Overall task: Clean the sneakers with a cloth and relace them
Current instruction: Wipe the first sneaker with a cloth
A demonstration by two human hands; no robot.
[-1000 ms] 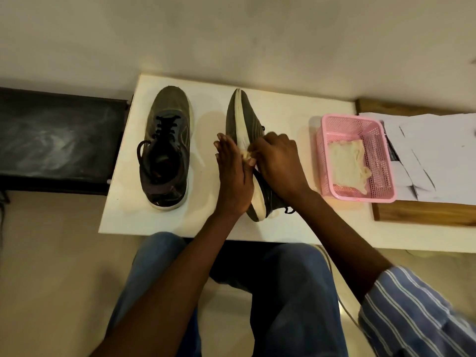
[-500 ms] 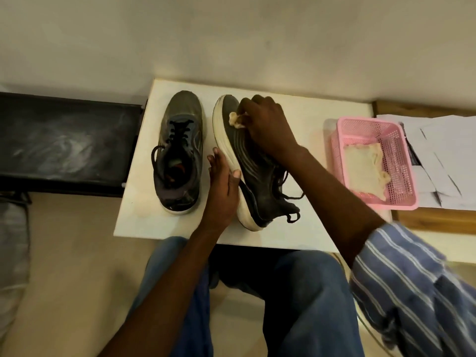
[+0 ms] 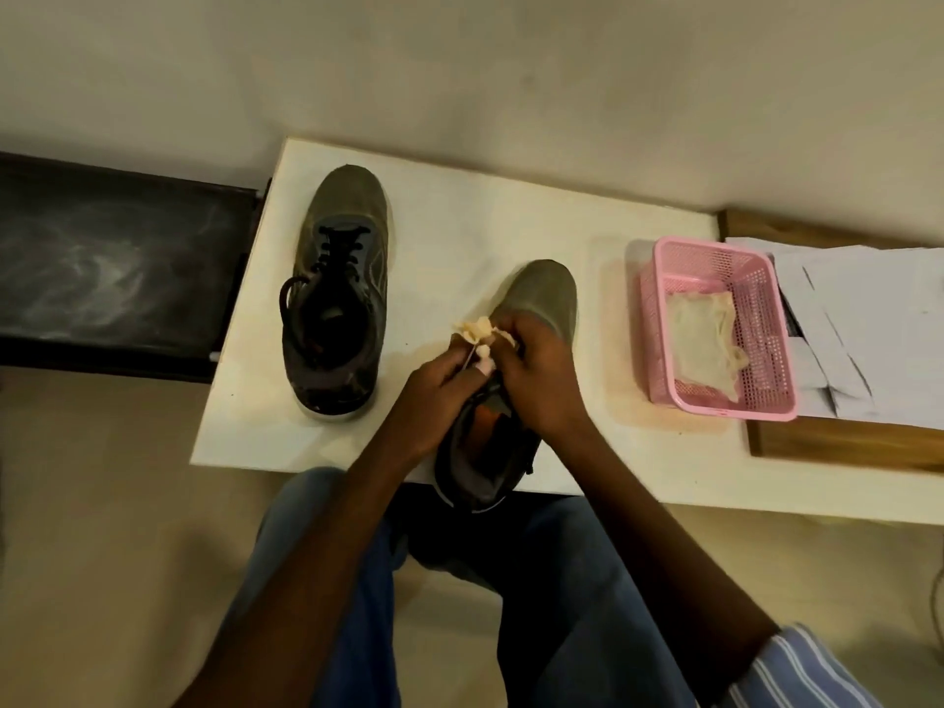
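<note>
Two sneakers stand on the tabletop (image 3: 459,237): one laced sneaker (image 3: 337,293) to the left of the pink basket (image 3: 715,327), and a second sneaker (image 3: 531,319) nearer to it. One basket. Two cloths: one cloth (image 3: 477,328) left of the basket, another cloth (image 3: 702,339) inside it. Two hands: left hand (image 3: 439,380), right hand (image 3: 541,370).

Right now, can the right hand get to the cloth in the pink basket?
Probably yes. The basket is open-topped and sits just right of the right hand, with bare table between and nothing over the folded cloth. But that hand, with the left hand, is already gripping a small cloth over the sneaker.
</note>
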